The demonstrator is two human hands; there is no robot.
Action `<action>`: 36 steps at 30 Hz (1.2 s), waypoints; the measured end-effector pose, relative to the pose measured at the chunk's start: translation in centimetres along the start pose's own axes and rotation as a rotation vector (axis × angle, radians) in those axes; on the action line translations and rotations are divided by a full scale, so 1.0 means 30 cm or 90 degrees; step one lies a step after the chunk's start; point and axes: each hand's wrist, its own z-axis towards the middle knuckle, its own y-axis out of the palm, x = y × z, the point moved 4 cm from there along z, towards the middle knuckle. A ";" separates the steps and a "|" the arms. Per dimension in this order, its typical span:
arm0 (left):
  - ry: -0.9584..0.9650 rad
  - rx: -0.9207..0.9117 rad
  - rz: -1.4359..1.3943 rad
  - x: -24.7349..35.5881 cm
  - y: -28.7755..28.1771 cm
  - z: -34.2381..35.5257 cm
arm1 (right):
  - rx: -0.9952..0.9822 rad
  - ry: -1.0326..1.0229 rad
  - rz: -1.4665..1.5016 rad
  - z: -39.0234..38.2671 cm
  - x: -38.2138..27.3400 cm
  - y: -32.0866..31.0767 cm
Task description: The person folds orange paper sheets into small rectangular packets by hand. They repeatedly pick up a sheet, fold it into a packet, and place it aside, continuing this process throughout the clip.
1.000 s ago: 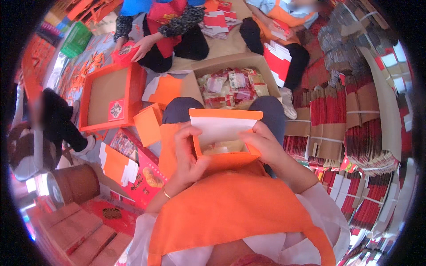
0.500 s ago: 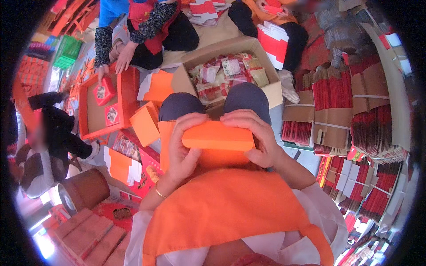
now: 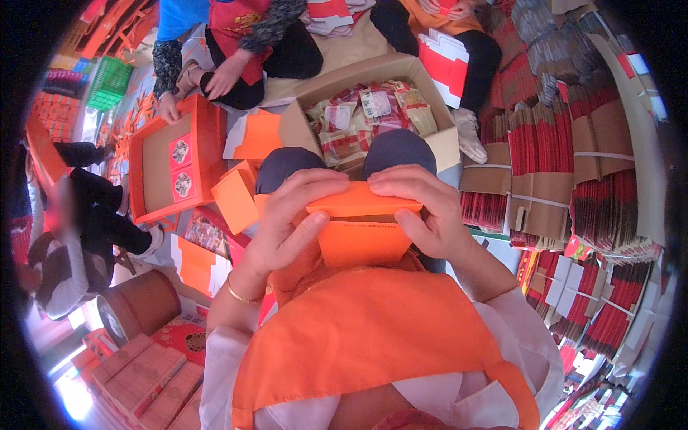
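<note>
- Head view: left hand (image 3: 282, 215) and right hand (image 3: 438, 215) hold an orange folding cardboard box (image 3: 364, 244) from both sides, fingers over its orange card lid (image 3: 364, 198), thumbs along the near edge. Box sits above the lap, near dark-trousered knees (image 3: 400, 152).
- Lid looks ajar, narrow dark gap; uneven thumb pressure could skew or crease it.
- Squeezing too hard might buckle the walls.
- Box contents, underside and far side hidden; print too small to read.
</note>
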 end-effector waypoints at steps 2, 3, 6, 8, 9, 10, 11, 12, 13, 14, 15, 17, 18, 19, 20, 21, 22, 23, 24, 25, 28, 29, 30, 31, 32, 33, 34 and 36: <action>0.005 -0.012 0.017 0.008 -0.002 0.013 | 0.010 -0.008 0.007 -0.006 0.000 0.006; 0.004 -0.017 0.025 0.010 -0.001 0.015 | 0.013 -0.017 0.003 -0.011 -0.002 0.010; 0.003 -0.048 0.026 0.007 -0.004 0.017 | 0.012 -0.033 -0.004 -0.023 -0.007 0.012; 0.020 -0.054 0.036 0.013 0.003 0.013 | 0.013 -0.035 -0.008 -0.034 -0.006 0.011; 0.028 -0.057 0.042 0.018 0.006 0.011 | 0.014 -0.035 -0.009 -0.038 -0.004 0.012; 0.020 -0.057 0.056 0.020 0.011 0.011 | 0.014 -0.035 -0.010 -0.042 -0.003 0.012; 0.012 -0.058 0.069 0.022 0.017 0.011 | 0.013 -0.038 -0.017 -0.044 -0.001 0.012; 0.005 -0.059 0.084 0.022 0.021 0.011 | 0.014 -0.042 -0.023 -0.046 0.002 0.012; 0.012 -0.063 0.094 0.023 0.022 0.009 | 0.014 -0.045 -0.030 -0.048 0.005 0.012; 0.019 -0.066 0.104 0.023 0.024 0.008 | 0.016 -0.048 -0.027 -0.052 0.009 0.013; 0.026 -0.069 0.114 0.024 0.025 0.008 | 0.017 -0.051 -0.024 -0.055 0.013 0.012; 0.049 -0.082 0.151 0.011 0.033 0.001 | 0.011 -0.047 -0.012 -0.057 0.018 0.006; 0.061 -0.088 0.168 0.006 0.036 0.000 | 0.003 -0.039 -0.005 -0.057 0.019 0.000; 0.061 -0.089 0.166 0.007 0.034 0.002 | -0.004 -0.030 0.003 -0.056 0.022 -0.003; 0.060 -0.091 0.164 0.010 0.033 0.005 | -0.015 -0.027 0.028 -0.055 0.028 -0.003; 0.060 -0.093 0.162 0.011 0.032 0.007 | -0.025 -0.024 0.052 -0.055 0.035 -0.001; 0.065 -0.084 0.154 0.011 0.032 0.007 | -0.035 -0.021 0.076 -0.056 0.039 0.001; 0.069 -0.076 0.146 0.010 0.034 0.005 | -0.049 -0.027 0.063 -0.058 0.037 0.006; 0.073 -0.067 0.138 0.009 0.038 0.001 | -0.064 -0.032 0.050 -0.059 0.035 0.012; 0.066 -0.059 0.129 0.000 0.041 -0.006 | -0.078 -0.038 0.037 -0.060 0.031 0.018; 0.038 -0.025 0.064 -0.024 0.051 -0.030 | -0.075 -0.010 0.015 -0.050 0.012 0.014; 0.025 -0.009 0.019 -0.026 0.056 -0.032 | -0.079 -0.003 0.023 -0.050 0.015 0.014; 0.013 0.005 -0.026 -0.028 0.062 -0.034 | -0.082 0.004 0.032 -0.049 0.021 0.013; 0.011 0.022 -0.035 -0.033 0.069 -0.038 | -0.086 0.010 0.040 -0.051 0.024 0.014; 0.008 0.038 -0.044 -0.043 0.079 -0.045 | -0.093 0.014 -0.003 -0.059 0.023 0.022; 0.006 0.053 -0.052 -0.052 0.085 -0.051 | -0.099 0.017 -0.046 -0.067 0.020 0.034; 0.009 0.057 -0.051 -0.061 0.092 -0.058 | -0.105 0.020 -0.089 -0.071 0.017 0.040; 0.019 0.063 -0.051 -0.074 0.104 -0.070 | -0.128 -0.005 -0.111 -0.056 0.003 0.015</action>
